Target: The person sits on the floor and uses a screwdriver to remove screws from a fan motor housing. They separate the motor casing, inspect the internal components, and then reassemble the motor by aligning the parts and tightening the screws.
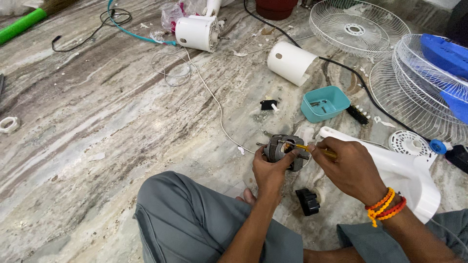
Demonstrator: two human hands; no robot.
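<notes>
I am sitting on the stone floor (97, 112) with my grey-trousered knees spread, and I am gripping the motor (282, 149) in my left hand (269, 168), fingers wrapped round its near side, holding it just above the floor between my legs. My right hand (350, 168) is pinching a yellow-handled screwdriver (312, 148), and its tip is touching the top of the motor. Orange and yellow threads are circling my right wrist. A black part (307, 201) is lying on the floor just near of the motor. A white base (404, 175) is lying to the right, partly under my right hand. A teal tray (324, 103) is sitting farther off, with a small black piece (267, 104) to its left. A white cover (291, 62) and a second motor housing (197, 33) are lying far from me. Two wire grilles (358, 27) are resting at far right, one carrying blue blades (446, 56).
</notes>
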